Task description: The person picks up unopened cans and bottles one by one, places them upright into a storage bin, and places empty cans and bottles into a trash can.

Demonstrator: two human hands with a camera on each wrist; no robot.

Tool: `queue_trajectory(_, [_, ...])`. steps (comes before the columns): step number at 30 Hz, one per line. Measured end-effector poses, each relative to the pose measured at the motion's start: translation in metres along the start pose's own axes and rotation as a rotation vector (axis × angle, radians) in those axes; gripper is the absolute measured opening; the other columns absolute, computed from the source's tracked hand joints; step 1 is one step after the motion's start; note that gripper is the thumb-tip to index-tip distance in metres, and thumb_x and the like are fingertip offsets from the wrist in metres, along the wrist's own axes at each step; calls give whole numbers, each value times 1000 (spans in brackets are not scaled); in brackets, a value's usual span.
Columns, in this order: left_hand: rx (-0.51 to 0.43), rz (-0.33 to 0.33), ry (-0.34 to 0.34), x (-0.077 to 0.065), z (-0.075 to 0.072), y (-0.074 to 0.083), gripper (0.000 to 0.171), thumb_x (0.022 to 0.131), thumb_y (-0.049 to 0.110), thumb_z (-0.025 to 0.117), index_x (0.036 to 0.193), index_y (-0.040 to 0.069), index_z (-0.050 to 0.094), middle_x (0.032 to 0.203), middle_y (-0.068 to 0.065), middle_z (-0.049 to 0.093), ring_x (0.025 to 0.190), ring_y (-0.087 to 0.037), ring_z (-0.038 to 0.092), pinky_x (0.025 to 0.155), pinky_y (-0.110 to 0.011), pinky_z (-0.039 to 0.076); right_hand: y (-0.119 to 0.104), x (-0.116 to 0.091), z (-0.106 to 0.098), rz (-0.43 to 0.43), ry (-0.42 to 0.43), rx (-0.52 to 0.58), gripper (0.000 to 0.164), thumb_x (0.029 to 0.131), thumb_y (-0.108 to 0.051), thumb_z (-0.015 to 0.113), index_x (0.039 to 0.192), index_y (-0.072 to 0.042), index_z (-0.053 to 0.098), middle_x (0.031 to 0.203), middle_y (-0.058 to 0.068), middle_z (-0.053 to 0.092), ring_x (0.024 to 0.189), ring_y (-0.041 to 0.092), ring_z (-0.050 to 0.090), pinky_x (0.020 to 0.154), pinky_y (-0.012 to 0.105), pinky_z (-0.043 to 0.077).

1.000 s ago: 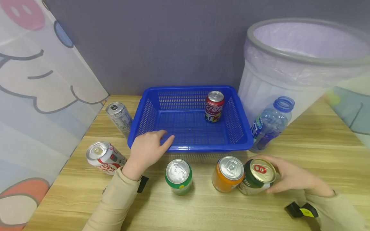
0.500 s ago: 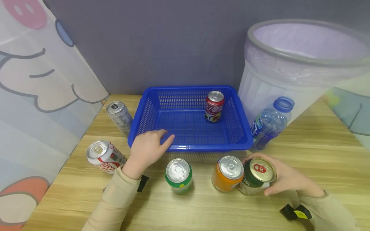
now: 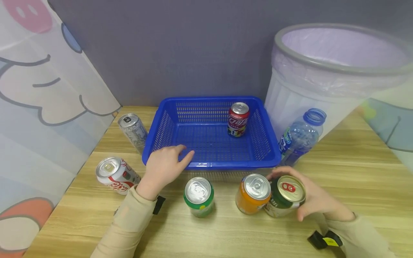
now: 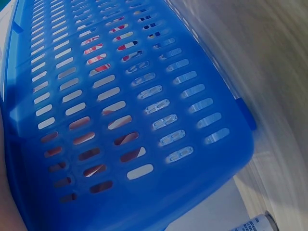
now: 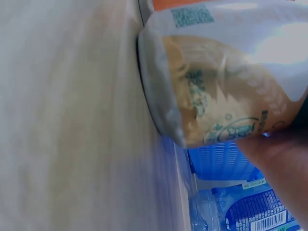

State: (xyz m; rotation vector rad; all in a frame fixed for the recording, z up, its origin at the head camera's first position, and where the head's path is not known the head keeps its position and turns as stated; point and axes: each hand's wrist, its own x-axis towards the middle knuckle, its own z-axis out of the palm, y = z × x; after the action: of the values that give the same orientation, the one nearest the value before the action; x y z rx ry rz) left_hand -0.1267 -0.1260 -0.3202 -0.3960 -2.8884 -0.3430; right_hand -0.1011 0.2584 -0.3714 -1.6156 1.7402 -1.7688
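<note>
My right hand [image 3: 314,197] has its fingers curled round the far side of a dark green and gold can [image 3: 290,195], with the thumb at its near right side. In the right wrist view this can [image 5: 216,91] shows its cream and gold printed side. Just left of it stands an orange can [image 3: 251,199], and a green can [image 3: 199,199] is further left. My left hand [image 3: 162,166] rests at the front left rim of a blue plastic basket [image 3: 209,165], thumb extended over it. Through the basket's slotted wall [image 4: 144,192], parts of the fingers show. A red can [image 3: 238,122] stands inside the basket.
Left of the basket are a slim silver can [image 3: 133,132] and a white and red cola can [image 3: 119,176]. A clear blue plastic bottle [image 3: 301,138] stands to the basket's right, before a white lined bin [image 3: 290,84]. A grey partition [image 3: 193,50] rises behind.
My right hand has shifted slightly left, its fingers reaching further round the far side of the green and gold can. The left hand stays where it was.
</note>
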Motion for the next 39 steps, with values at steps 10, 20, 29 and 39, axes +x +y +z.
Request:
queue_trajectory(10, [1, -10, -6, -2, 1, 0, 50, 92, 52, 49, 108, 10, 70, 96, -7, 73, 81, -28, 69, 53, -37, 49, 0, -3, 4, 68, 45, -19, 72, 81, -15, 74, 133, 15, 34, 135, 15, 50, 122, 20, 53, 100, 26, 43])
queue_trajectory(20, [2, -5, -8, -2, 1, 1, 50, 92, 52, 49, 108, 10, 70, 95, -8, 73, 80, -28, 69, 53, -37, 49, 0, -5, 6, 47, 80, -65, 65, 77, -6, 73, 129, 14, 39, 130, 12, 53, 119, 17, 53, 100, 22, 42])
queue_trajectory(29, [0, 4, 1, -1, 1, 1, 51, 92, 53, 47, 108, 10, 70, 94, -7, 73, 79, -28, 69, 51, -36, 48, 7, 1, 8, -68, 108, -83, 60, 75, -2, 70, 122, 20, 40, 126, 14, 55, 116, 19, 54, 97, 24, 45])
queue_trajectory(39, [3, 3, 1, 1, -1, 0, 51, 92, 52, 48, 109, 9, 70, 92, -8, 73, 77, -28, 69, 48, -33, 46, 8, 6, 6, -92, 95, -23, 59, 72, 5, 67, 124, 17, 40, 127, 14, 54, 119, 19, 52, 99, 25, 44])
